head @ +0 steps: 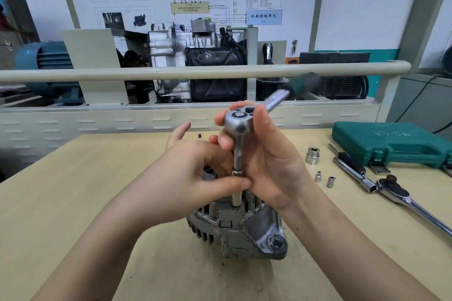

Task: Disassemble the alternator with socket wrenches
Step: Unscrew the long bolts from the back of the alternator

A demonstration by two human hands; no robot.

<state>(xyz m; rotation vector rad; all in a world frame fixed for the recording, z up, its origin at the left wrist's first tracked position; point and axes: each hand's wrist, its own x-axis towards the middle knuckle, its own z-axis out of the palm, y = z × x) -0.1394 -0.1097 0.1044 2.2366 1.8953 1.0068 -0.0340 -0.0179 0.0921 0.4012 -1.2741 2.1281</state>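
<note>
The right hand (266,164) is wrapped round the head of the silver ratchet wrench with a dark green handle (238,121), thumb and fingers cupping it from the side, while the left hand (195,173) pinches the slim knurled steel extension bar (237,156) just above the small socket (236,199) — both hands are grasping the tool, neither is slack. The grey cast-aluminium alternator with finned vents and a bolt lug (241,230) stands on the pale wooden bench (97,178), near the front edge and directly under the hands, the socket seated on its top face. It looks heavy and rigid, a dense lump that should stay put under light torque but could tip or skid on the smooth board if pulled hard; the solid housing or the mounting lug seems the safest place to hold it, not the thin fins. The wrench is stiff polished metal, probably slick, so the rubbery handle is the better grip for turning. The extension's long axis runs near vertical, down into the alternator; the handle — blurred — points away and to the right, towards the green plastic tool case (391,142)
</note>
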